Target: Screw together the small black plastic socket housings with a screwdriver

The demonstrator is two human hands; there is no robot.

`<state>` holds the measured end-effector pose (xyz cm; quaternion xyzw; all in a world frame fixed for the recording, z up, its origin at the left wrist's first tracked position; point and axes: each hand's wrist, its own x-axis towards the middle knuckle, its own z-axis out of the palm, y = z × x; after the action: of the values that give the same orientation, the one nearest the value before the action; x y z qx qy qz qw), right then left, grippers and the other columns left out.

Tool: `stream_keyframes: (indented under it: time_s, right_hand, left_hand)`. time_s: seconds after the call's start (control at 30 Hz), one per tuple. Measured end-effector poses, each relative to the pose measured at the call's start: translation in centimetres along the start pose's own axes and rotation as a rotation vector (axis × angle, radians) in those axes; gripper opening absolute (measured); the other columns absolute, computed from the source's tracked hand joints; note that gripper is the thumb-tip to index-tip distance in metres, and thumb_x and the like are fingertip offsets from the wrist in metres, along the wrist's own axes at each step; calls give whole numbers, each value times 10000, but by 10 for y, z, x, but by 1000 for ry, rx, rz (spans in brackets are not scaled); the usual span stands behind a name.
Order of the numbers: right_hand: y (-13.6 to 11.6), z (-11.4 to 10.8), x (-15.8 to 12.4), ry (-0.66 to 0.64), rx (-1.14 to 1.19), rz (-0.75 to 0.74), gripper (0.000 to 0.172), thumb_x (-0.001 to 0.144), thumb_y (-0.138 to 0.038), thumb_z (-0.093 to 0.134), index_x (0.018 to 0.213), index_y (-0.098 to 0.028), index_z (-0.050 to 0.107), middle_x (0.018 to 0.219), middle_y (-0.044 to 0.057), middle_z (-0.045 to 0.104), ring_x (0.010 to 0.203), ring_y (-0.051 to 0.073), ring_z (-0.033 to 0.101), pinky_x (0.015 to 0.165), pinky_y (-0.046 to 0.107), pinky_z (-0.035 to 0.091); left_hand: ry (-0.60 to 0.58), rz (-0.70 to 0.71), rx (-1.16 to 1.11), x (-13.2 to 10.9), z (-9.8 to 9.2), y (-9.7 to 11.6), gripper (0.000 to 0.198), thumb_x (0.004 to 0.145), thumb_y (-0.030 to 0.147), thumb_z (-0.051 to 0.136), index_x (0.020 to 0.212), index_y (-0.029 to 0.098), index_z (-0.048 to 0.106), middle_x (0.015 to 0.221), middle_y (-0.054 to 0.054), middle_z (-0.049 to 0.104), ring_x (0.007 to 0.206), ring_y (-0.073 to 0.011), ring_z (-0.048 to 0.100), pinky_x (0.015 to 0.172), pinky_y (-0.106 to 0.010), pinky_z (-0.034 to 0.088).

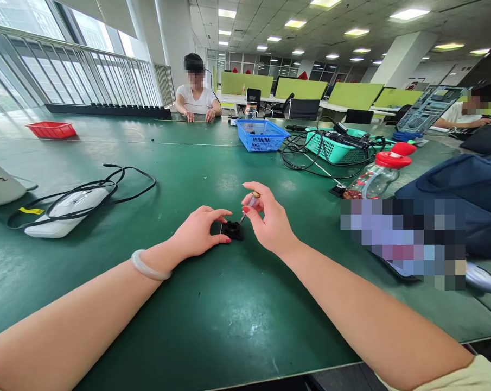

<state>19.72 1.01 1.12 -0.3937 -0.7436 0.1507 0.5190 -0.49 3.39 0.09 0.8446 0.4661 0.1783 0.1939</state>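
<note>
On the green table in front of me lies a small black square part [232, 230] with a round recess in its top. The thumb and fingers of my left hand [202, 231] pinch it from the left side. My right hand [269, 220] grips a small screwdriver [253, 200] with a pale, see-through handle and a brass-coloured end cap. Its thin metal tip slants down to the right edge of the black part; whether it touches a screw is too small to tell. A pale bangle [150, 266] circles my left wrist.
To the left are a white power bank-like device [68, 212] with a looped black cable and a red tray [52, 130]. Farther back stand a blue basket [261, 136] and a green basket [335, 149] of cables. A red-lidded jar [377, 176] and dark blue bag [452, 190] are right. A person [198, 98] sits opposite.
</note>
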Motion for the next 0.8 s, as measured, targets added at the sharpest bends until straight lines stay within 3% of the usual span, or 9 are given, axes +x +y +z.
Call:
stream_keyframes:
  time_s: [0.2, 0.33, 0.47, 0.63, 0.8]
  right_hand:
    - [-11, -1, -4, 162, 128, -130, 315, 933, -214, 507, 1231, -277, 426, 873, 2, 603, 744, 137, 622, 727, 333, 567]
    - [-13, 1, -7, 46, 156, -204, 304, 943, -205, 475, 1233, -267, 409, 846, -2, 594, 728, 132, 613, 699, 323, 566]
    - [-10, 1, -8, -12, 144, -212, 315, 945, -198, 451, 1245, -275, 394, 847, -1, 594, 736, 136, 606, 714, 335, 565]
    - [-9, -1, -9, 2, 166, -222, 323, 948, -203, 438, 1257, -279, 382, 850, 5, 582, 744, 151, 606, 725, 362, 566]
    - [-10, -1, -10, 32, 211, -249, 322, 946, -191, 435, 1254, -278, 396, 831, -1, 570, 727, 149, 596, 715, 361, 560]
  left_hand:
    - [37, -11, 66, -1, 0, 7, 632, 666, 470, 796, 1234, 296, 580, 938, -8, 711, 994, -251, 547, 893, -396, 468]
    - [-1, 11, 76, -1, 0, 7, 643, 652, 520, 793, 1219, 297, 587, 789, 6, 672, 856, -224, 553, 774, -347, 449]
    - [-34, 47, 45, -1, 0, 5, 694, 633, 574, 786, 1236, 297, 578, 759, 10, 648, 822, -222, 546, 765, -353, 443]
    - [-1, 96, -13, -2, 0, 0, 747, 610, 565, 807, 1267, 311, 559, 1008, -29, 663, 994, -259, 547, 913, -428, 455]
    - [-55, 163, -35, -4, 0, -1, 719, 680, 459, 786, 1327, 312, 507, 1272, -56, 603, 1258, -305, 441, 1090, -512, 358]
